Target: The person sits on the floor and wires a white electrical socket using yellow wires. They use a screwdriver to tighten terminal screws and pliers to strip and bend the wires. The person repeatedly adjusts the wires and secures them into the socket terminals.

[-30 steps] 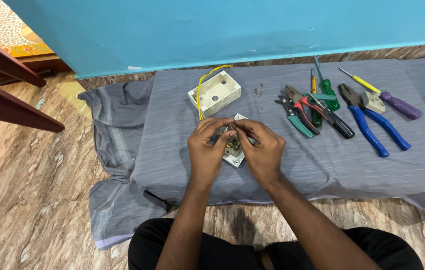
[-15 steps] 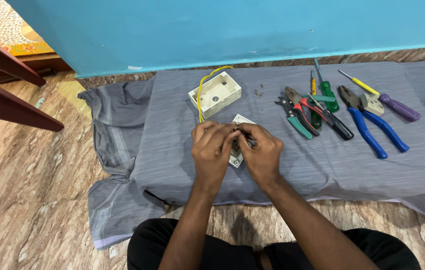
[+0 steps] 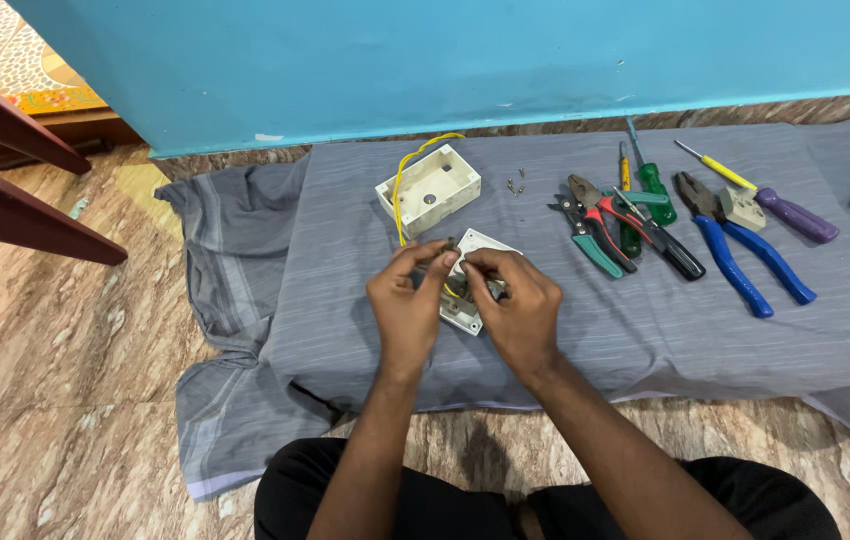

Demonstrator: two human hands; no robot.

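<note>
Hands (image 3: 465,300) pinching white switch plate (image 3: 473,305), cream box (image 3: 429,189) w/ yellow wire (image 3: 400,195) behind

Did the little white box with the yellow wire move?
No. The white box sits at the same spot on the grey cloth, just left of the pliers, as before.

Open cloth (image 3: 345,330) left of the hands, open to the cloth's left edge. Far side blocked by white box (image 3: 429,189) and yellow wire (image 3: 401,195), loose screws (image 3: 516,184) just right of it. Right: pliers and screwdrivers (image 3: 685,235) crowded together; bare strip of cloth near them.
</note>
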